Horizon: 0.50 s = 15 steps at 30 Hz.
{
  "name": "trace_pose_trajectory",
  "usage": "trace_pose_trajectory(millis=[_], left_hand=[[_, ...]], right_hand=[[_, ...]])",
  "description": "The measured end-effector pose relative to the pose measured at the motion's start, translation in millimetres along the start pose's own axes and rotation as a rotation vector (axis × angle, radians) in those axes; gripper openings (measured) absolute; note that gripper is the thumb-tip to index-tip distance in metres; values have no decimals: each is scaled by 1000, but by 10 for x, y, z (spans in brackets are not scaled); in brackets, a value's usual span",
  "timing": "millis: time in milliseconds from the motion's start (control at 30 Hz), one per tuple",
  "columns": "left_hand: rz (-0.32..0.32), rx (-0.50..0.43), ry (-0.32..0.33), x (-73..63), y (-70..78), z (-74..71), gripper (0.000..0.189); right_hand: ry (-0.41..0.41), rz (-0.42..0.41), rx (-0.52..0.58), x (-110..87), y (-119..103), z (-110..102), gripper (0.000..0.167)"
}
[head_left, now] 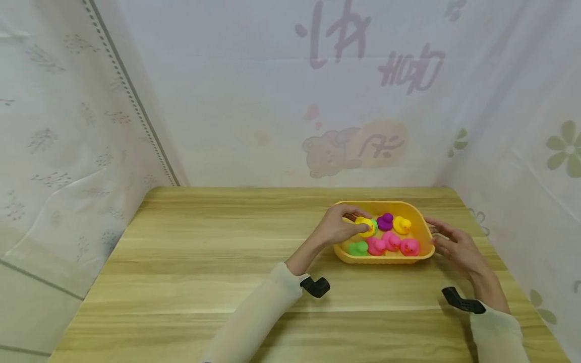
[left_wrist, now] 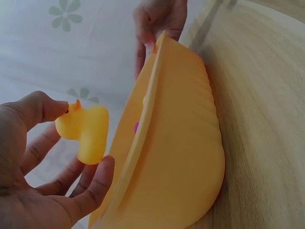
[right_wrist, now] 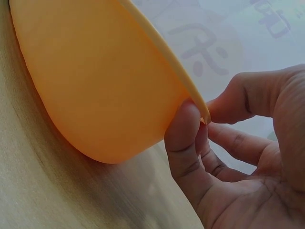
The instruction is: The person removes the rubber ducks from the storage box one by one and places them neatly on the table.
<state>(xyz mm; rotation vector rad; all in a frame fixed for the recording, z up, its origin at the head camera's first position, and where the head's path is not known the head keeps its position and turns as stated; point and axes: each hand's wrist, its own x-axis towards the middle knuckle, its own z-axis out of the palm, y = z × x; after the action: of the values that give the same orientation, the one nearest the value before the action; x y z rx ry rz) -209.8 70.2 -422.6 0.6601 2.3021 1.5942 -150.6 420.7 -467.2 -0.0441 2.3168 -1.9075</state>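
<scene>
My left hand (head_left: pixel 338 227) holds a yellow rubber duck (left_wrist: pixel 93 131) between thumb and fingers, over the left side of a yellow plastic basin (head_left: pixel 386 260). In the left wrist view the duck is level with the basin's rim. At the basin's right end, my right hand (head_left: pixel 460 249) pinches the rim (right_wrist: pixel 183 78) between thumb and fingers. Inside lie a purple duck (head_left: pixel 385 222), another yellow duck (head_left: pixel 402 225), a green duck (head_left: pixel 358 248) and three pink ducks (head_left: pixel 410 247). Some green shows behind the held duck, which partly hides it.
The basin stands on a wood-grain table (head_left: pixel 195 262), toward its far right part. A printed pale curtain (head_left: pixel 236 101) hangs behind the table and along both sides. Black wrist mounts (head_left: pixel 316 287) sit on both cream sleeves (head_left: pixel 258 312).
</scene>
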Motion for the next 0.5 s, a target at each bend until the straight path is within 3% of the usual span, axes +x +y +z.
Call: trace_pose_trajectory(millis=[500], left_hand=[[40,-52,28,-189,-57,-237,21]], right_hand=[[-2,2,32,5,-2,0,58]])
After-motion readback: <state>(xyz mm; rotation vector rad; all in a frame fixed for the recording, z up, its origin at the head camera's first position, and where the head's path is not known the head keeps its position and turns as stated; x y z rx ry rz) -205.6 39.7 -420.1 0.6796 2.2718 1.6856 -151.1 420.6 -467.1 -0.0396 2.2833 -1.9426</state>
